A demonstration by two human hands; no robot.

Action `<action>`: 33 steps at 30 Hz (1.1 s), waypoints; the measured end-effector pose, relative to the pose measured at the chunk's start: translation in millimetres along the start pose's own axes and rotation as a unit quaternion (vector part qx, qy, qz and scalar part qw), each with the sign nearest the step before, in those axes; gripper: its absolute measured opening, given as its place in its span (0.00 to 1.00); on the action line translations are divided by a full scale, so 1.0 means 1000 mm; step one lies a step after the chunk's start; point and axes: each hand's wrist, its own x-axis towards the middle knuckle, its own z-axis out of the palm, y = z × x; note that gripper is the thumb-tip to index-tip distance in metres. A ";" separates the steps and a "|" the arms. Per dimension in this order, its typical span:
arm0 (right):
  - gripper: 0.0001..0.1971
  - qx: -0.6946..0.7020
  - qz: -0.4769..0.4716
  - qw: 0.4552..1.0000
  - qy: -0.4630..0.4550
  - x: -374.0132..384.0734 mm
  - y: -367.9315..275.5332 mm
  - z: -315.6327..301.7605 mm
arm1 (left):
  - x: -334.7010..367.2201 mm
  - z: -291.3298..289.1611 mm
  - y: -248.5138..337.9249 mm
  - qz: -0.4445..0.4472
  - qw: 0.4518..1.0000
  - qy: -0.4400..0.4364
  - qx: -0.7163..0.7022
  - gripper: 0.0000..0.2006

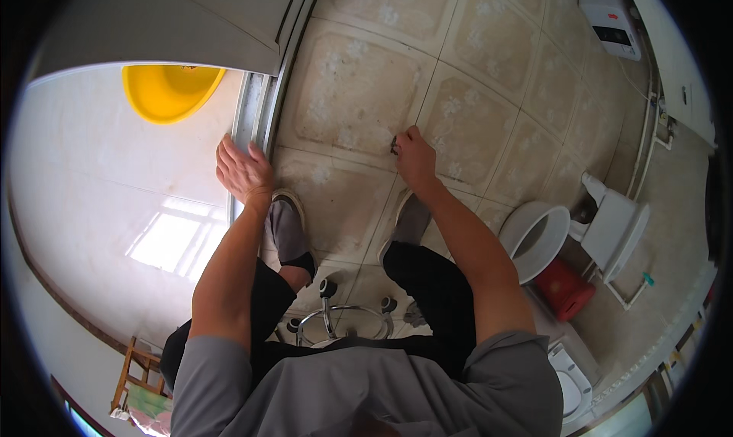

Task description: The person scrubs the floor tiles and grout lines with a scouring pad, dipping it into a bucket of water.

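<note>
My left hand [244, 169] lies with its fingers stretched out over the metal sliding-door track [247, 107], near its front end. Between the fingers of my right hand [417, 158] is a small dark thing [395, 145], pinched just above the beige tiled floor [359, 85]. Its kind is too small to make out, and part of it is hidden by the fingers. My two shoes stand on the tiles, the left one [289, 227] close to the track and the right one [410, 221] below my right hand.
Beyond the track at left, a yellow basin [169, 93] sits on glossy white floor beside a grey door panel [160, 24]. A wheeled chrome stool base [328, 315] is under me. At right are a white bucket [507, 242], a red bin [566, 293], a white washbasin [617, 227] and pipes [644, 154].
</note>
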 end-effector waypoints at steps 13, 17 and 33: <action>0.03 -0.016 0.018 0.999 0.023 -0.005 0.000 0.010 | 0.002 -0.002 0.002 -0.016 1.000 -0.026 -0.002 0.28; 0.03 0.020 0.050 0.992 0.115 0.039 0.024 -0.022 | -0.008 0.000 0.010 -0.003 1.000 -0.022 -0.014 0.28; 0.03 -0.082 -0.160 0.984 0.019 -0.010 0.011 0.012 | -0.004 -0.001 0.008 0.001 1.000 -0.009 -0.017 0.26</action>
